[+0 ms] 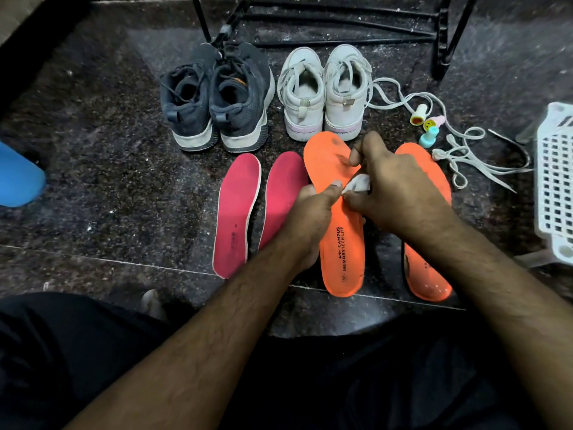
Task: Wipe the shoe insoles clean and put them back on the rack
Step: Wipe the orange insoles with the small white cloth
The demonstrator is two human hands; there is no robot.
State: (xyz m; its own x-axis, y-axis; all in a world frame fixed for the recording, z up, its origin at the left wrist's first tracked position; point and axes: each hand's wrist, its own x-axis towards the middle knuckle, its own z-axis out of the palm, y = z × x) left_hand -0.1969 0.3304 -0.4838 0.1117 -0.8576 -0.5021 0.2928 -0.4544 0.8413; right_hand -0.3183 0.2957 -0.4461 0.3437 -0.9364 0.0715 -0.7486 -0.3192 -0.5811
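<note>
An orange insole (pixel 338 243) printed with black lettering is lifted off the dark stone floor. My left hand (pixel 310 218) grips its left edge, thumb on top. My right hand (pixel 393 193) presses a small white cloth (pixel 359 183) against the insole's middle. A second orange insole (pixel 426 274) lies flat to the right, partly under my right forearm. Two pink insoles (pixel 235 212) lie side by side on the left. The black metal rack (pixel 341 26) stands at the far edge, its lower bars visible.
A pair of dark blue sneakers (pixel 217 97) and a pair of white sneakers (pixel 322 91) stand behind the insoles. Loose white laces (pixel 465 150) and three small coloured bottles (pixel 426 125) lie at the right. A white plastic basket (pixel 555 181) sits far right, a blue object (pixel 18 178) far left.
</note>
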